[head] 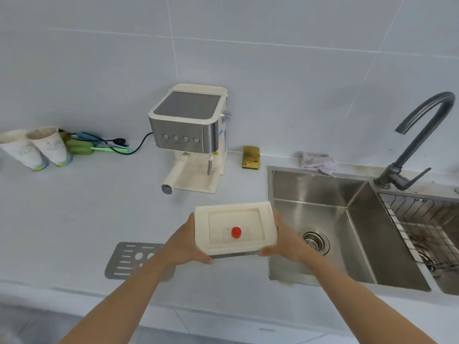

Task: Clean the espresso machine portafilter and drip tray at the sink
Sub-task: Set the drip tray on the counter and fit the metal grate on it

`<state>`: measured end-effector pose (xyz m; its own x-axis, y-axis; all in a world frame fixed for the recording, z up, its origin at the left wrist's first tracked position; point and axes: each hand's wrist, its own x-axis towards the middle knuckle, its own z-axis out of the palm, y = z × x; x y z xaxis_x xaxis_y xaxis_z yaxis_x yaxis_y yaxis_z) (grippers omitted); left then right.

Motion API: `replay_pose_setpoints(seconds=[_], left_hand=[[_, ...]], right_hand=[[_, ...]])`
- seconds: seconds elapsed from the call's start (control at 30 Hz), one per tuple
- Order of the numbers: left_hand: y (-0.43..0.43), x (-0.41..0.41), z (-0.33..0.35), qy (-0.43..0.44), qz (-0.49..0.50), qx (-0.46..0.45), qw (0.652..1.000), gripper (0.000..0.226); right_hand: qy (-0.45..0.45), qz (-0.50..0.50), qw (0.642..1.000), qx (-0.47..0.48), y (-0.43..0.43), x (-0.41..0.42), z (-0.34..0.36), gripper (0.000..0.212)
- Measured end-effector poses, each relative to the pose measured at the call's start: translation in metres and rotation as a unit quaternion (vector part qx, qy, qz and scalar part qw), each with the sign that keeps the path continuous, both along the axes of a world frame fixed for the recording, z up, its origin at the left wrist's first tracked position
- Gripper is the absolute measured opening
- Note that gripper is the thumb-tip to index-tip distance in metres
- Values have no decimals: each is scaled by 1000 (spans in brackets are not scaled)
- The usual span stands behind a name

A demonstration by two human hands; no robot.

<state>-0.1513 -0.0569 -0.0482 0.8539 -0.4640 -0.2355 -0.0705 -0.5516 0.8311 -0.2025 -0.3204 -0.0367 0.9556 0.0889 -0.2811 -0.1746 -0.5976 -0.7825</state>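
Drip tray (236, 229) clamped between left hand (185, 247) and right hand (285, 240), held above tabletop (74, 219) just beside sink (320, 219). Could tip and spill if tilted; portafilter (173, 176) not yet taken from machine (191, 135).

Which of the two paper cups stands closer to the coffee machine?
The right cup, beside the green brush. The other cup sits further left, at the picture's edge, farther from the coffee machine.

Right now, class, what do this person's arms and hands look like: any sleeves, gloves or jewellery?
Both forearms are bare up to the picture's bottom edge: no sleeves show. The left hand and right hand wear no gloves. No rings, watch, bracelets or markings show on the visible parts, though most fingers are hidden.
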Motion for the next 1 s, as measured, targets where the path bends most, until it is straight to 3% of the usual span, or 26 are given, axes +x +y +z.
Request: replay_pose_setpoints(seconds=[0.27, 0.47, 0.7, 0.87, 1.0], left_hand=[[31, 17, -45, -53, -74, 206, 974, 117], [28, 14, -60, -48, -106, 291, 949, 129], [23, 18, -61, -22, -130, 336, 933, 135], [26, 19, -59, -12, -136, 345, 929, 136], [36, 22, -53, -5, -151, 351, 924, 135]], right_hand=[[74, -67, 994, -53, 44, -12, -37, 95], [82, -67, 988, -114, 46, -16, -54, 102], [119, -68, 980, -146, 40, -15, -68, 115], [136, -54, 978, -149, 43, -15, -62, 140], [106, -75, 977, -170, 50, -10, -51, 139]])
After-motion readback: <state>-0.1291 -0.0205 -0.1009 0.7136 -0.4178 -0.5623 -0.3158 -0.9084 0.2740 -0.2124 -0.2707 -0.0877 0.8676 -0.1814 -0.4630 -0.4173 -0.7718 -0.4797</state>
